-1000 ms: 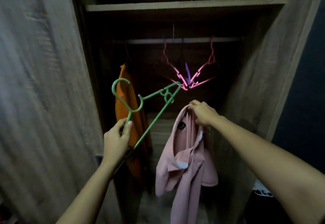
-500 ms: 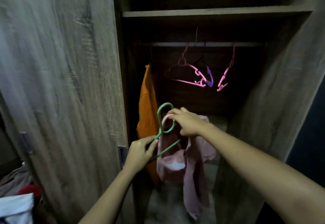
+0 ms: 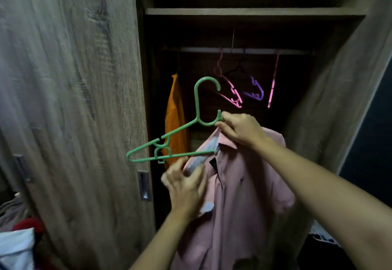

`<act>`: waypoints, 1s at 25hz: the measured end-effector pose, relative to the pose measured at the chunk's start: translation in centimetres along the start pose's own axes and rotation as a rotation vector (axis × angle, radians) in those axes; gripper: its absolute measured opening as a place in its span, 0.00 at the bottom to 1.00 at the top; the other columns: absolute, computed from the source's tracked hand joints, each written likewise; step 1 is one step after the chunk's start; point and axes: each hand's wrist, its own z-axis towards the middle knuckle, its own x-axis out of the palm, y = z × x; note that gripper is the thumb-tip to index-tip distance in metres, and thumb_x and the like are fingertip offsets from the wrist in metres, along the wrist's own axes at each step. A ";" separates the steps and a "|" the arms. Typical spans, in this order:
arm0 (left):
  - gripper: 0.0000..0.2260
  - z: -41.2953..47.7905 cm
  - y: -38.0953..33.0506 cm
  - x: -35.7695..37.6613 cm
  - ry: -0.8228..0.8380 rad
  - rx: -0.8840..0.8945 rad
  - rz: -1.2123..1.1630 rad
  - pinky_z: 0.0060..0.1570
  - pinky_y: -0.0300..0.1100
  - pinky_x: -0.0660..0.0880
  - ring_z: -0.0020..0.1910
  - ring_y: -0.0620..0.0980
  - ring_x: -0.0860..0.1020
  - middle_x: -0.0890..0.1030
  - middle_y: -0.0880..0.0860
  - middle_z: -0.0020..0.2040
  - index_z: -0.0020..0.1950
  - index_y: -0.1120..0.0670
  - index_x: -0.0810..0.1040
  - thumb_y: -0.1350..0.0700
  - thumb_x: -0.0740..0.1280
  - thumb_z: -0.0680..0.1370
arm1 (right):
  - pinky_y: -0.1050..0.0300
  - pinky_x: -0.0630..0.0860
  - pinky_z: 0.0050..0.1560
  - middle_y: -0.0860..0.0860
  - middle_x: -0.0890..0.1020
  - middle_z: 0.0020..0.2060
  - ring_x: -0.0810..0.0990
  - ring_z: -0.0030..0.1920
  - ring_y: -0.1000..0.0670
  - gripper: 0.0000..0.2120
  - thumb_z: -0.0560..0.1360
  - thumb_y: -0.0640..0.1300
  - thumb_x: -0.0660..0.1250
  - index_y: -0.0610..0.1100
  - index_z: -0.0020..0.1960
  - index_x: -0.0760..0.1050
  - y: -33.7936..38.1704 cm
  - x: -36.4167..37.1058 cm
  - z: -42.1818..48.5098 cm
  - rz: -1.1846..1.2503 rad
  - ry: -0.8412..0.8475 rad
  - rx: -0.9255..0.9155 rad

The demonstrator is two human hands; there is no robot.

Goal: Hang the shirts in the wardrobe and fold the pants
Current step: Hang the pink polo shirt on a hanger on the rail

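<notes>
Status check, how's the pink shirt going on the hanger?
Right hand grips green hanger neck. Left hand tugs pink shirt collar. One shoulder on. Rail reachable.

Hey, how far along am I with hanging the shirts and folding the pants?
Done: one orange shirt hangs on the rail. In hand: the right hand holds the green hanger at its neck, one end already inside the pink shirt, while the left hand grips the collar. Left: seat the other shoulder, hook it on the rail, then handle the clothes pile at lower left; no folded pants are visible.
</notes>
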 end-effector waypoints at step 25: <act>0.14 7.2 13.0 0.7 1.082 -0.080 -0.397 0.58 0.36 0.73 0.52 0.36 0.78 0.82 0.41 0.51 0.56 0.50 0.82 0.60 0.73 0.72 | 0.53 0.73 0.24 0.47 0.81 0.28 0.81 0.28 0.42 0.22 0.76 0.63 0.47 0.48 0.42 0.69 -4.7 2.1 -10.4 -0.124 -0.111 0.196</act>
